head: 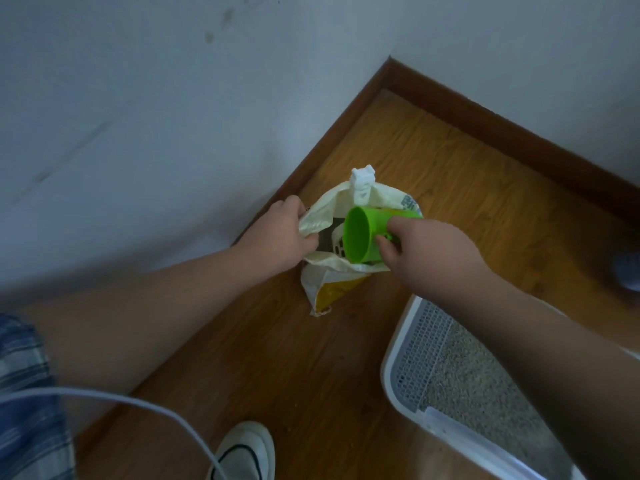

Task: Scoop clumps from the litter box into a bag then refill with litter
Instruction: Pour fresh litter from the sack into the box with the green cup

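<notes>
On the wood floor (450,188) by the white wall (173,98) stood a litter bag (325,282). The left hand (277,233) had its fingers clenched on the bag's rim. The right hand (433,247) gripped a green cup (360,233) at the bag's mouth, near the litter box (408,358).

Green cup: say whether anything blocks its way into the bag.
Nothing visible. The left hand holds the bag mouth open, the right hand holds the cup at it; the clip sits on the far rim.

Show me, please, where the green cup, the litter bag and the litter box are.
green cup (360,234): head view, inside of its open mouth.
litter bag (325,209): head view, cream folded rim.
litter box (415,351): head view, grey perforated inner wall.
</notes>
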Demonstrator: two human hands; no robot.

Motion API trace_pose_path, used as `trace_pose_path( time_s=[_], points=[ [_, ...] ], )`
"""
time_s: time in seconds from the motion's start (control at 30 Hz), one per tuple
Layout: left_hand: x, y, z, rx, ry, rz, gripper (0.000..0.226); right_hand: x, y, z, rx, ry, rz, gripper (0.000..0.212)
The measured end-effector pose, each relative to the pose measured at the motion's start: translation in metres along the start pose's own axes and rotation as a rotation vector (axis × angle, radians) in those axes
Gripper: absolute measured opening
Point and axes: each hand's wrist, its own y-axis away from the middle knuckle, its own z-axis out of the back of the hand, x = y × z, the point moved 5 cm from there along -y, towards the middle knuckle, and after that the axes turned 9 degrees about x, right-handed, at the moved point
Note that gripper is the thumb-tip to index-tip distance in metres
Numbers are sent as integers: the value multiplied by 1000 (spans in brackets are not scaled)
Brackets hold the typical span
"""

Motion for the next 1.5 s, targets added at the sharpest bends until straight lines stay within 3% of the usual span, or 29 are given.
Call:
trace_pose_path(
  time_s=[0.57, 0.77, 1.0, 1.33, 1.5],
  points=[
    [-13, -5, 9, -46, -22, -3, 20, 18, -45, -34, 357, -9, 22, 32],
    [-13, -6, 11, -63, 40, -2, 14, 14, -57, -29, 526, -69, -30, 43],
    [-16, -7, 17, -42, 127, 10, 14, 27, -53, -64, 439, -33, -4, 29],
    [-16, -5, 12, -80, -12, -9, 23, 7, -44, -67, 210, -273, 112, 23],
    [-15, -3, 8, -53, -8, 23, 29, 18, -41, -77, 327, -184, 89, 31]
  ],
)
